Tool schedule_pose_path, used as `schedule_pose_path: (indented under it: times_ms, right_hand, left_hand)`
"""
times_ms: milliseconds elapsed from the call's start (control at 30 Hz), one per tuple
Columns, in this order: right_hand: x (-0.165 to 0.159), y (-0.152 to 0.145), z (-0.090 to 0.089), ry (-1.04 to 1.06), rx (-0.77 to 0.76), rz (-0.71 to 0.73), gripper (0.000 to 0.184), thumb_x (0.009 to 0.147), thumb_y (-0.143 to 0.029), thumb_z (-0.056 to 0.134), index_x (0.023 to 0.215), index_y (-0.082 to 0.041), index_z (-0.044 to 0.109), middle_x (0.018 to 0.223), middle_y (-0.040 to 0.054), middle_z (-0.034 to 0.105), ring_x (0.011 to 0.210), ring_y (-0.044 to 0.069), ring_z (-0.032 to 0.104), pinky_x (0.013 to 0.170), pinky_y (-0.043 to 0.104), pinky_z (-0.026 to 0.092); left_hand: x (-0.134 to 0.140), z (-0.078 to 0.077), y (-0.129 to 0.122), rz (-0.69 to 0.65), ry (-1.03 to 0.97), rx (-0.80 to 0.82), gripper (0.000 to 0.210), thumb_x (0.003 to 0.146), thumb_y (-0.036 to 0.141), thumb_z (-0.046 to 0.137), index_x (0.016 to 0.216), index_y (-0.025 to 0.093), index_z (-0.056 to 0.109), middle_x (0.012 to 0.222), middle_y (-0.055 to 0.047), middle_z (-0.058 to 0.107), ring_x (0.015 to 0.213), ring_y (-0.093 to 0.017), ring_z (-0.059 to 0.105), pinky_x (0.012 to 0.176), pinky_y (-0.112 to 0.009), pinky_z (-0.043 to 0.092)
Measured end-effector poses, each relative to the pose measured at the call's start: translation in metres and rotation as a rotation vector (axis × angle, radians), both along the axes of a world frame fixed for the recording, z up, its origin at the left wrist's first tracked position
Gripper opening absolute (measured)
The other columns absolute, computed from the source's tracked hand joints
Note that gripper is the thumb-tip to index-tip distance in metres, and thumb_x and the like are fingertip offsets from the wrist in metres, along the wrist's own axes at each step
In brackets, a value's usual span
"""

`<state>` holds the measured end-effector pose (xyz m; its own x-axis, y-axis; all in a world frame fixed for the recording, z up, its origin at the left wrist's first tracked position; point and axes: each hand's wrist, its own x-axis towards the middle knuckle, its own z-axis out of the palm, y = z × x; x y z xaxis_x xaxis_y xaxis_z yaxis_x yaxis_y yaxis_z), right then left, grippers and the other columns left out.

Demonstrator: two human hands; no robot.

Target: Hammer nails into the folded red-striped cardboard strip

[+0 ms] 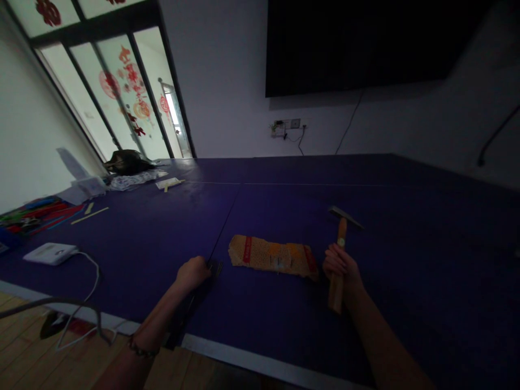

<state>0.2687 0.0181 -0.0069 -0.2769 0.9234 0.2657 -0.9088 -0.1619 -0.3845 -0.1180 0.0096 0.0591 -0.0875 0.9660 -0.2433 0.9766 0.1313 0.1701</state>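
Observation:
My right hand (339,265) is wrapped round the wooden handle of a hammer (335,292). The hammer's narrow metal head points up and away from me, above the table. My left hand (194,273) is closed low over the table, and whatever its fingers hold is hidden. Just right of those fingers are a few thin dark pieces, perhaps nails (219,268). Between my two hands lies a torn strip of brown cardboard (260,254) with red bands and orange print. Small thin marks or pins show near its middle, too dim to make out.
The purple table (284,325) has a pale front edge. At left lie a white plug-in box (52,253) with a cable, coloured strips (52,214), papers and a dark bag (128,161). A screen (365,43) hangs on the back wall above sockets (288,125).

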Motion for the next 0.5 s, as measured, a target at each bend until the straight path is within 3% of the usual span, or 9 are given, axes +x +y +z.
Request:
schedule_pose_path:
  times_ms: [167, 267, 400, 500]
  right_hand:
    - [-0.001, -0.005, 0.002, -0.006, -0.027, -0.017, 0.028, 0.086, -0.014, 0.044, 0.06, -0.02, 0.036, 0.04, -0.0123, 0.035, 0.026, 0.001, 0.031, 0.028, 0.007, 0.028]
    - [-0.003, -0.009, 0.002, 0.001, -0.041, -0.036, 0.027, 0.085, -0.014, 0.045, 0.06, -0.02, 0.037, 0.041, -0.0122, 0.035, 0.027, 0.001, 0.031, 0.028, 0.006, 0.028]
    - [-0.003, -0.011, -0.001, 0.008, -0.049, -0.049, 0.027, 0.085, -0.015, 0.046, 0.06, -0.019, 0.037, 0.04, -0.0124, 0.034, 0.027, 0.001, 0.028, 0.028, 0.007, 0.028]
    - [-0.003, -0.012, -0.004, 0.012, -0.053, -0.044, 0.028, 0.086, -0.017, 0.045, 0.059, -0.019, 0.038, 0.04, -0.0125, 0.032, 0.026, 0.001, 0.025, 0.028, 0.006, 0.027]
  left_hand:
    - [-0.019, 0.001, 0.013, -0.08, -0.238, 0.071, 0.02, 0.063, 0.02, 0.045, 0.044, 0.015, 0.049, 0.042, 0.002, 0.044, 0.045, -0.012, 0.046, 0.044, -0.022, 0.025]
    - [-0.023, 0.006, 0.02, -0.078, -0.502, 0.098, 0.015, 0.062, 0.021, 0.044, 0.049, 0.015, 0.05, 0.044, 0.003, 0.046, 0.044, -0.01, 0.041, 0.044, -0.021, 0.026]
    - [-0.008, 0.013, 0.024, -0.084, -0.851, 0.082, 0.012, 0.063, 0.027, 0.047, 0.061, 0.015, 0.048, 0.051, 0.002, 0.054, 0.043, -0.008, 0.039, 0.042, -0.019, 0.028]
    - [0.014, 0.015, 0.027, -0.115, -0.975, 0.073, 0.017, 0.067, 0.032, 0.049, 0.066, 0.016, 0.045, 0.057, 0.001, 0.058, 0.042, -0.006, 0.038, 0.043, -0.018, 0.027]
